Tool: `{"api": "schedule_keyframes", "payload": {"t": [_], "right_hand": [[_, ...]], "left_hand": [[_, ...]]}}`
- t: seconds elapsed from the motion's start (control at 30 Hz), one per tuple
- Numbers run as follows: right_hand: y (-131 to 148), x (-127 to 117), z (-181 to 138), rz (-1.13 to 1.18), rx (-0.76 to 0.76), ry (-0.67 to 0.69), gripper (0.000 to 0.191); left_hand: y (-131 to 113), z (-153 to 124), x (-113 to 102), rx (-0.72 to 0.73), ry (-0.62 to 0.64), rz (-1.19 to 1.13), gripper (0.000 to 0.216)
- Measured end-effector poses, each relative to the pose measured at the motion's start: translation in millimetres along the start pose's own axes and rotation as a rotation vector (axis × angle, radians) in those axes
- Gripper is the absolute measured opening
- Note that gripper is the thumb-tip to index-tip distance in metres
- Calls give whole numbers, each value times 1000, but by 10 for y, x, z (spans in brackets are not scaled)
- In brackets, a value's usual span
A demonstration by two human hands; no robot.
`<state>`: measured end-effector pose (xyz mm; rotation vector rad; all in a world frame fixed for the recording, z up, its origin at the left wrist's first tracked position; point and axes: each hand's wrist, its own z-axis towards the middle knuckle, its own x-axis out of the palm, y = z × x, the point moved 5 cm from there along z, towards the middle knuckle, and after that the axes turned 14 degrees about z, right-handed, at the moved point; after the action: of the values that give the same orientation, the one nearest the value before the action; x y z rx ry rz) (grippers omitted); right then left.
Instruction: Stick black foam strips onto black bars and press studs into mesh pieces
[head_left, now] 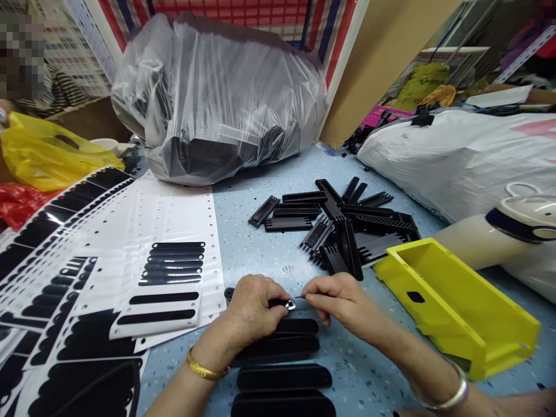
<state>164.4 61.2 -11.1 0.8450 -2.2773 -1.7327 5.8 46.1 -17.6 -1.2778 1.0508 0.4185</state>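
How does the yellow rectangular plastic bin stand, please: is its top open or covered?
Open: no lid lies across the yellow bin, and its inner walls are in view.

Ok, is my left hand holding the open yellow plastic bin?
No, the left hand holds a slim black piece with a round silver end; the yellow plastic bin sits apart, rightward.

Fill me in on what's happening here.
A person's left hand holds a black strip with a shiny ring at its end. The right hand pinches something too thin to identify beside it. More black strips lie nearer the person, a pile of black parts sits beyond, and a yellow bin stands at the right.
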Motion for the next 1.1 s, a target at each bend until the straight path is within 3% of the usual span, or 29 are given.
{"api": "schedule_keyframes", "payload": {"t": [0.07, 0.23, 0.43, 0.63, 0.9, 1.1], "right_hand": [[-58, -84, -90, -134, -63, -72, 30], [-250, -142, -288, -628, -426, -262, 37], [-160, -79, -306, -700, -575, -344, 23], [47, 145, -115, -411, -394, -246, 26], [-116, 218, 61, -52, -89, -248, 15], [-129, 239, 92, 115, -71, -264, 16]], "left_hand": [[10, 7, 7, -21, 12, 7, 23], [24, 10, 24, -33, 21, 21, 24], [36, 22, 44, -19, 16, 31, 25], [52, 22, 61, -5, -7, 37, 24], [33, 23, 44, -4, -5, 20, 22], [69, 3, -14, -92, 26, 68, 37]]}}
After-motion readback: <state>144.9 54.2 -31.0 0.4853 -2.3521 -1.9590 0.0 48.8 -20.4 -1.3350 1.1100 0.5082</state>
